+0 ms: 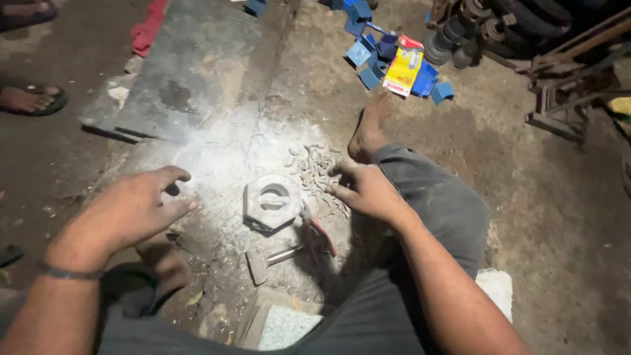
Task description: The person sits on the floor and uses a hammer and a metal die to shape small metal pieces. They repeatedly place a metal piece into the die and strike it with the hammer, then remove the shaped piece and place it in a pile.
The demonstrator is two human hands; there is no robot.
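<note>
A large grey hexagonal metal nut (271, 201) lies on the dusty floor in front of me. My left hand (135, 208) hovers to its left, fingers curled loosely, holding nothing that I can see. My right hand (363, 189) reaches into a pile of small curved metal pieces (314, 166) just right of the nut, fingertips touching them. A small hammer (271, 258) lies below the nut, and red-handled pliers (317, 231) lie beside it. My bare right foot (368, 129) rests past the pile.
A dark metal sheet (186, 71) lies at the upper left. Blue cardboard boxes and a yellow packet (402, 70) are scattered at the top. Rusty machine parts (526, 39) stand at the upper right. Another person's sandalled foot (29, 100) is at the far left. A white block (496, 289) sits by my knee.
</note>
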